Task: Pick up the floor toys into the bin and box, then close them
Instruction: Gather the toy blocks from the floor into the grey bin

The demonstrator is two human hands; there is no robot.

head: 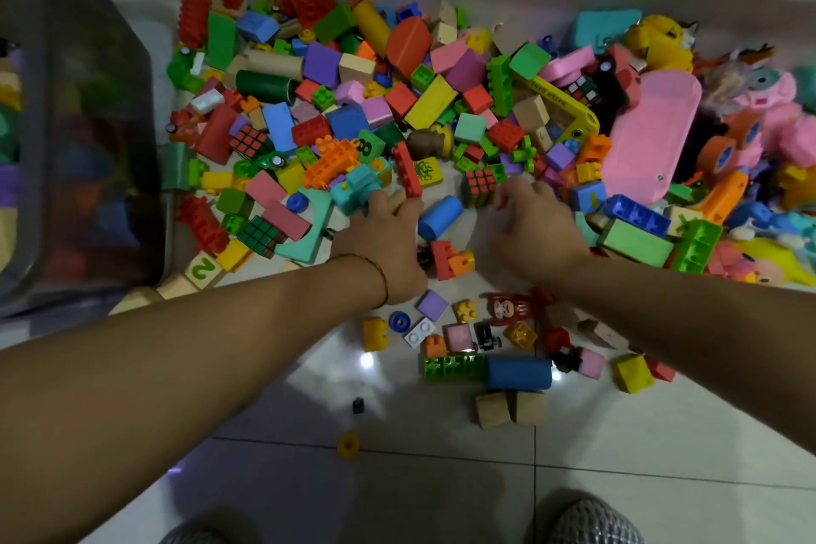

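A big heap of toy blocks, bricks and puzzle cubes (397,110) covers the tiled floor. A grey see-through bin (79,124) with toys inside stands at the left. My left hand (379,243) reaches into the heap's near edge. Its fingers curl onto a teal block (355,188), beside a long red brick (407,168). My right hand (534,225) is motion-blurred, with curled fingers just below a small puzzle cube (479,186). What it holds is hidden. A blue cylinder (439,216) lies between my hands.
A pink tray-like lid (649,133) and soft toys (768,110) lie at the right. Loose pieces sit near me: a blue cylinder (519,372), a green brick (452,367), two wooden cubes (512,409) and a yellow disc (348,445). My slippers (591,521) are at the bottom.
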